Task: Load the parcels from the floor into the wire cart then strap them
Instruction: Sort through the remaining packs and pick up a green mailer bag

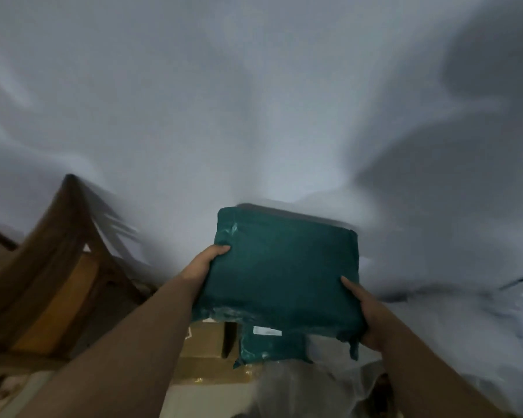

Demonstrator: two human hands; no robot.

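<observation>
Big pale wall (254, 101) fills most of the view, blurred w/ soft shadows. Wooden furniture (52, 267) leans in at the left, brown frame w/ a yellowish panel, also smeared by blur. Centre stage: teal parcel (284, 276), plastic-wrapped, held up in the air in front of the wall, tilted a bit, between both hands. Left hand (207, 260) grips its left edge, thumb curled over the top face. Right hand (366, 315) grips the lower right corner, thumb lying on the face, fingers under & hidden. Below the held one: a cardboard box (206, 342) w/ tape, and just beside it a second teal parcel (269, 345) w/ a small white label, partly resting on the box. Clear plastic wrap (299, 387) crumpled at the bottom, near those two. No telling what they sit on.
</observation>
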